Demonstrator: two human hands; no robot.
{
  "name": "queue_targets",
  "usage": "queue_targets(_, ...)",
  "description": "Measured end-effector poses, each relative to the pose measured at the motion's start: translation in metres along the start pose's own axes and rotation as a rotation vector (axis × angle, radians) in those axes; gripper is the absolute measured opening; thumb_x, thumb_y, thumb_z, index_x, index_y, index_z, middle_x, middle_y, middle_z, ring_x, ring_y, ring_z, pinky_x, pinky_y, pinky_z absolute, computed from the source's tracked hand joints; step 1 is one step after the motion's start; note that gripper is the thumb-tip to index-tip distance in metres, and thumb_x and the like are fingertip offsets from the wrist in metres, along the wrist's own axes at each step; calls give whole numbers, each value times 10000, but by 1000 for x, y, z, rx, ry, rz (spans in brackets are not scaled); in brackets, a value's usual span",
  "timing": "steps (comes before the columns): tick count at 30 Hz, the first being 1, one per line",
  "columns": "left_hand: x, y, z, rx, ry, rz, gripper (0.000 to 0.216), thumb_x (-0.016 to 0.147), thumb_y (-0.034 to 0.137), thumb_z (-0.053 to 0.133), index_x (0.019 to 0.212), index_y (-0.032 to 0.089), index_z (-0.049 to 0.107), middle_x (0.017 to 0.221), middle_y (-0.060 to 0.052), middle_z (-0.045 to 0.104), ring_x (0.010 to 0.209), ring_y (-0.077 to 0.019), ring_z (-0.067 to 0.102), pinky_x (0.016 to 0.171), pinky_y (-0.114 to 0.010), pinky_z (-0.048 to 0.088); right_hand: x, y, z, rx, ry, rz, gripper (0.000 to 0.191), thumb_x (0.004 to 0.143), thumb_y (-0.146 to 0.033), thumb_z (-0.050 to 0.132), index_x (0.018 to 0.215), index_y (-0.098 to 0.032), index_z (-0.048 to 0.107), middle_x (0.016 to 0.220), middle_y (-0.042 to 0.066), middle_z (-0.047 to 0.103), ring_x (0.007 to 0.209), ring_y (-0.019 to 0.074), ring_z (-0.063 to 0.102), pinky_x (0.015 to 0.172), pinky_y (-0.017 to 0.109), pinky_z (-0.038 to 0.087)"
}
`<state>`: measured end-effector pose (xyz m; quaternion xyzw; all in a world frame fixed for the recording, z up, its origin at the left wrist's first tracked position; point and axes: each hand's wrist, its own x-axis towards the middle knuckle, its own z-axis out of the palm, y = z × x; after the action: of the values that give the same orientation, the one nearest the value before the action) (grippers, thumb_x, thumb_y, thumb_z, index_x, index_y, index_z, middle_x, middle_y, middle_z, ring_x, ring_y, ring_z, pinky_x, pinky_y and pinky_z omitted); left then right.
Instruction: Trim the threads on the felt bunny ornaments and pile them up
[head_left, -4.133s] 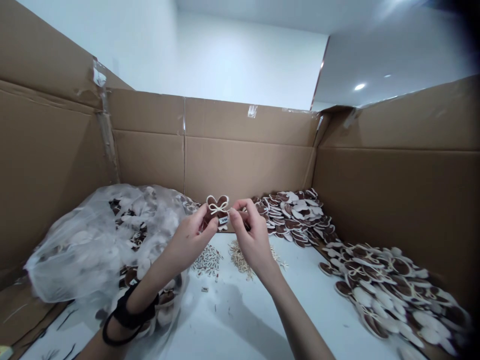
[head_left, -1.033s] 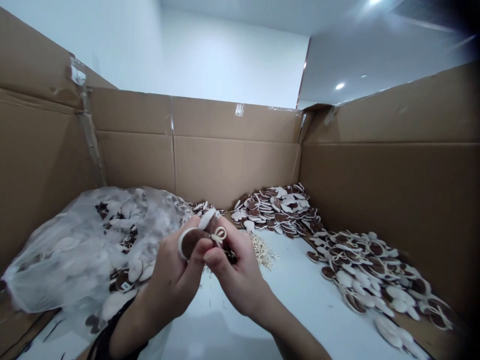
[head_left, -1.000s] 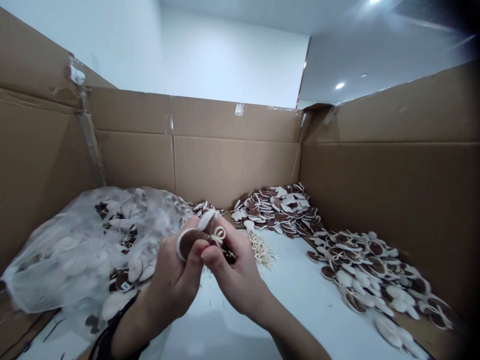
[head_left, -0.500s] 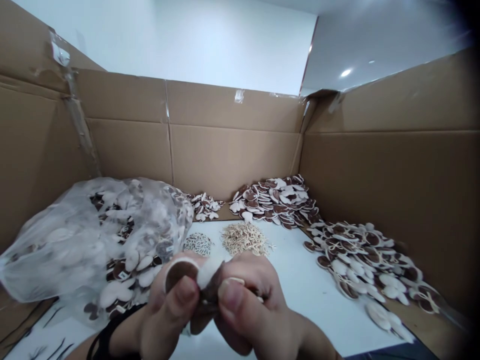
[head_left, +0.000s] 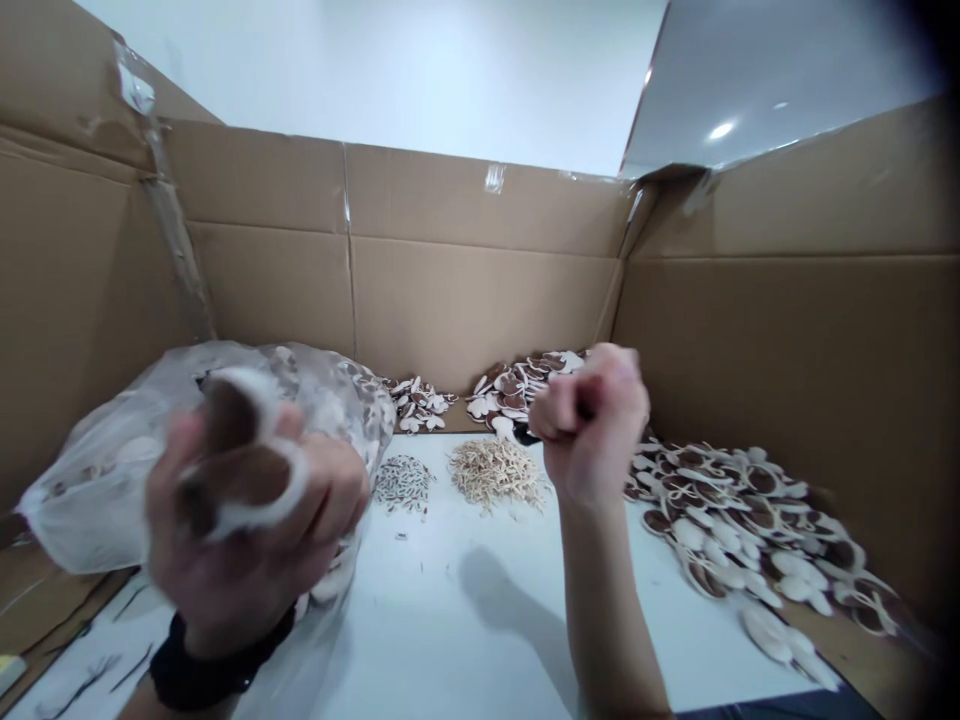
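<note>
My left hand (head_left: 247, 540) is close to the camera at the lower left, blurred, its fingers closed on a brown flower-shaped piece with a white rim (head_left: 236, 470). My right hand (head_left: 592, 420) is raised in a fist above the white table (head_left: 480, 620), out toward the right pile. Whatever it pinches is hidden by the curled fingers. The two hands are well apart.
A clear plastic bag of brown and white pieces (head_left: 120, 470) lies at the left. Piles of finished pieces sit at the back (head_left: 517, 385) and right (head_left: 742, 520). Small heaps of tags (head_left: 401, 480) and string bows (head_left: 495, 470) lie mid-table. Cardboard walls (head_left: 480, 290) enclose three sides.
The hands, which were together on one piece at centre, have separated: the left swung left with the piece, the right rose toward the right pile.
</note>
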<state>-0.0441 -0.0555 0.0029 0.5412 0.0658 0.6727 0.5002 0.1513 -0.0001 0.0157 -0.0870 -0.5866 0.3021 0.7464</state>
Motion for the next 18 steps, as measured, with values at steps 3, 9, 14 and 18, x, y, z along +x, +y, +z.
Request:
queue_targets(3,23,-5,-1,100,-51,34,361,889,433,527,630,182,520,401,79,243,358,-71,176,379,-218,248,17,35,-26,-745,-167,165,422,945,-457,408,609,-205,366,574,-29,396,497,92,351,484,236,309)
queue_targets(9,41,-36,-20,597,-107,-122,219,893,361,530,814,162,577,632,6,514,528,-101,416,467,-214,312,22,113,-82,-1264,-406,688,216,896,-317,594,788,-130,592,774,17,595,706,144,570,682,301,475)
queue_targets(14,48,-52,-34,843,-186,-187,236,914,377,488,975,167,579,736,-11,539,659,-139,486,573,-240,363,22,116,-100,-1237,-465,829,252,904,-342,593,1032,-126,612,991,80,620,849,179,605,751,334,506)
queue_targets(18,53,-65,-41,814,-139,-205,242,945,335,381,1000,172,551,782,-25,575,667,-148,495,604,-253,375,24,84,-68,-1019,-502,703,453,966,-501,367,1206,-168,557,858,56,611,706,130,559,567,233,415)
